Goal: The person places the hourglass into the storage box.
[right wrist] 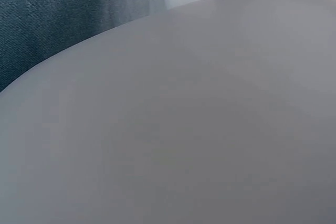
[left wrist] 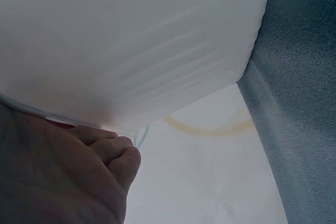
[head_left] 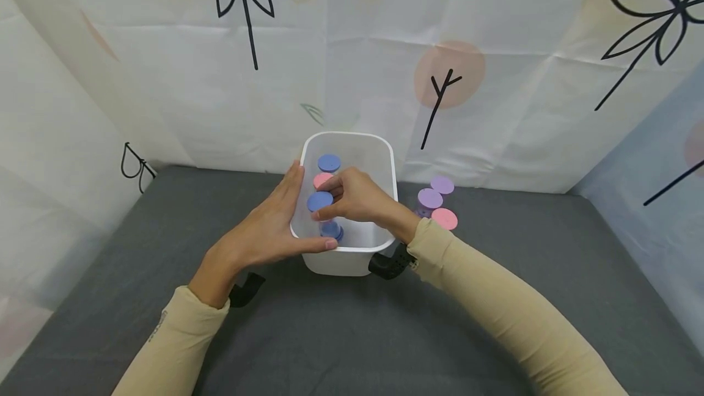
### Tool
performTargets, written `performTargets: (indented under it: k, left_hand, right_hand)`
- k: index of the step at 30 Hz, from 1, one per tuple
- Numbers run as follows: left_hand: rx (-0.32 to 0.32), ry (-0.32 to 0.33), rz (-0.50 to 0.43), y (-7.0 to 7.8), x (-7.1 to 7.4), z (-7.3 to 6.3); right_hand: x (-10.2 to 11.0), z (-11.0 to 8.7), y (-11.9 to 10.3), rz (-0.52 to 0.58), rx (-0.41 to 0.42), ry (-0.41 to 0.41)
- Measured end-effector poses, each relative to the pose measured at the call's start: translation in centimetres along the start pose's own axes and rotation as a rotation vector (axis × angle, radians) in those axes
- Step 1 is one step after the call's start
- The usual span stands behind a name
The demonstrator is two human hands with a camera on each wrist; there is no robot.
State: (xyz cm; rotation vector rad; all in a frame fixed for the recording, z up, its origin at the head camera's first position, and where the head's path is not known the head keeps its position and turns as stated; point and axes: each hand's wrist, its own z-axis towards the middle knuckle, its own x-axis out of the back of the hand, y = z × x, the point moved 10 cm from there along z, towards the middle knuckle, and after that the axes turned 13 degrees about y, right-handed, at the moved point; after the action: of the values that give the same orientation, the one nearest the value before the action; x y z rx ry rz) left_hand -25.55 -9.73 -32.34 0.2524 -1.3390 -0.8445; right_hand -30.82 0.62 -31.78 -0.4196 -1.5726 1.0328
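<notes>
"White plastic makes the bin (head_left: 335, 264) in our head view, upright on grey cloth (head_left: 330, 335); what do we make of the left hand (head_left: 255, 234)?"

"It lies spread against the left wall, thumb along the near rim; we judge that it braces the bin while the right hand (head_left: 360, 197) works inside."

"And the right grip?"

"Nearly closed, thumb and fingers about the blue piece (head_left: 320, 201), inside the bin by its left wall; we read a pinch near the top, perhaps since that part is easiest reached; a pink piece (head_left: 322, 180) and another blue one (head_left: 329, 162) line up beyond."

"Which way does ours point?"

"Its flat round top faces up at us; its long axis, we judge, stands roughly upright, though the hand hides much of the body."

"Left wrist view?"

"The bin's outer wall, that hand's fingers beside it; our piece is hidden."

"Right wrist?"

"Mostly pale wall; we cannot tell the grip there."
</notes>
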Motion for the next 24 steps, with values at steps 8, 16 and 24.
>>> performTargets:
  k: [8, 16, 24]
  left_hand:
    - [-0.011, 0.005, -0.003, 0.03, 0.03, 0.12]
    - [-0.012, 0.006, 0.000, 0.02, 0.10, 0.10]
    - [-0.010, 0.005, -0.003, 0.01, -0.02, 0.06]
  right_hand:
    - [-0.02, 0.21, 0.14, -0.032, -0.005, 0.002]
    - [-0.21, 0.29, -0.25, -0.094, 0.040, -0.004]
    - [-0.21, 0.16, -0.19, -0.132, 0.044, 0.004]
